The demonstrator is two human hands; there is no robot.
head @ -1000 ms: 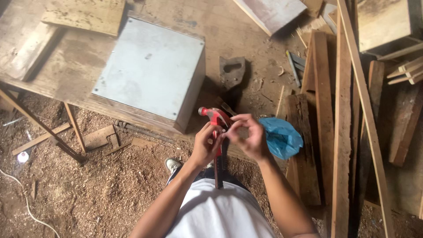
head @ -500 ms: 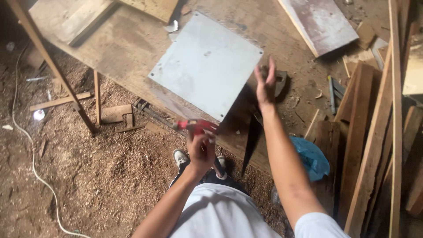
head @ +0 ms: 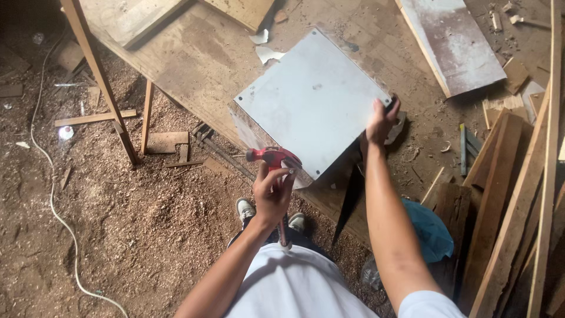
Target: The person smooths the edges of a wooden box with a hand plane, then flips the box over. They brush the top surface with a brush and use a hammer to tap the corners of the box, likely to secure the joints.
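My left hand (head: 272, 189) grips a red-headed hammer (head: 273, 158) just below its head, the handle running down toward my body. The hammer head hovers at the near corner of a grey-white box (head: 312, 103) that sits on a wooden workbench (head: 194, 59). My right hand (head: 381, 122) rests on the box's right corner, fingers curled over its edge. My white shirt and shoes show below.
Long wooden planks (head: 512, 200) lean at the right, beside a blue plastic bag (head: 428, 228). A painted board (head: 453, 44) lies at the top right. A slanted wooden stick (head: 100, 76) and a white cord (head: 53, 200) cross the sawdust floor on the left.
My right hand left the hammer, reached up and landed on the box's right corner. My left hand keeps the hammer, now nearer the box's front corner. The view shifted left.
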